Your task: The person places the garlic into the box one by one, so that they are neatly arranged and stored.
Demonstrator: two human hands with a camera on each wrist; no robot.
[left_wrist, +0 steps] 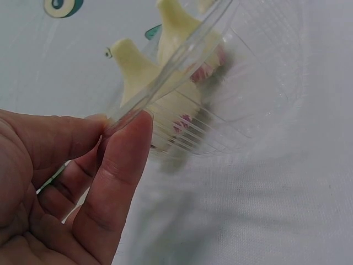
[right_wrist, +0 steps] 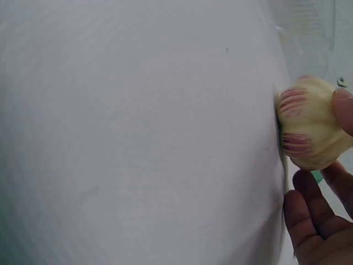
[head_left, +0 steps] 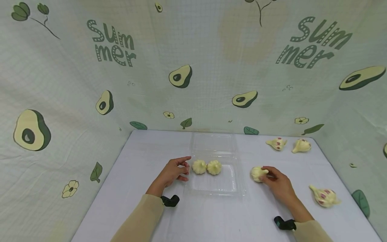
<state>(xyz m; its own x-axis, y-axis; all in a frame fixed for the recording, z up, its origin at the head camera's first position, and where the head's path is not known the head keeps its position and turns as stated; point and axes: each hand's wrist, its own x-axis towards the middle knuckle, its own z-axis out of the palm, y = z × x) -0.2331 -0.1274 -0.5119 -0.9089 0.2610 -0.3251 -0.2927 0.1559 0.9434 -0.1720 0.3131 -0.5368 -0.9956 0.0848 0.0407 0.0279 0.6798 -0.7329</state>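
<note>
A clear plastic clamshell box [head_left: 211,183] lies on the table with its lid [head_left: 213,143] folded back. Two garlic bulbs [head_left: 199,166] sit side by side in its rear left part. My left hand [head_left: 173,173] is at the box's left side; in the left wrist view its thumb and finger pinch the clear rim [left_wrist: 160,83]. To the right of the box, my right hand [head_left: 279,185] grips a garlic bulb [head_left: 256,174] by its stem end. The right wrist view shows this bulb [right_wrist: 309,124] with pink streaks, its underside at the table surface.
Two more garlic bulbs [head_left: 277,144] lie at the table's back right corner. Another streaked garlic bulb [head_left: 325,196] lies right of my right hand, near the table's right edge. A printed cloth [head_left: 208,101] hangs behind and beside the white table [head_left: 217,218].
</note>
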